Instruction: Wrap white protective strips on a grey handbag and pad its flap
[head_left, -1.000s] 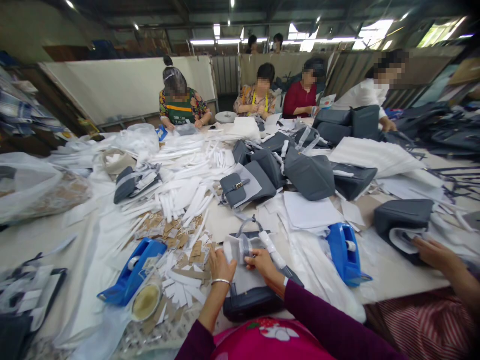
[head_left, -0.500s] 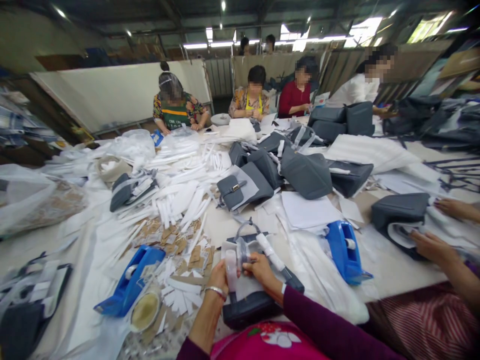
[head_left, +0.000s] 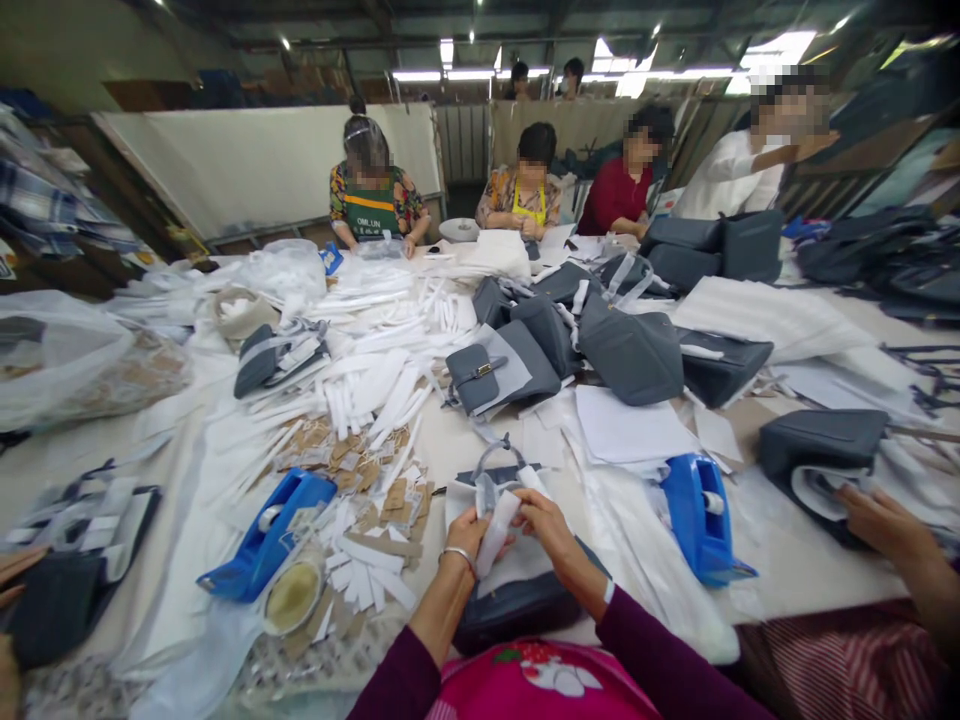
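A dark blue-grey handbag [head_left: 517,605] lies right in front of me, partly covered with white sheet, its looped handle [head_left: 501,452] standing up at the far side. Above it I hold a translucent white foam strip [head_left: 498,538], tilted with its upper end to the right. My left hand [head_left: 466,540] is closed around the strip's left side. At the upper end, my right hand [head_left: 546,522] pinches the strip between thumb and fingers. Whether the strip also goes round part of the strap is hidden by my fingers.
Blue tape dispensers stand left [head_left: 270,535] and right [head_left: 697,520] of the bag. Near the left one are a round tub [head_left: 292,597], brown tags [head_left: 401,498] and white strips [head_left: 375,390]. More bags [head_left: 630,345] are piled beyond. Co-workers' hands [head_left: 889,520] work at both sides.
The strip has gone from upright to leaning right, and my right hand has moved up to its top end. The view has shifted. A co-worker's hand now shows at the left edge.
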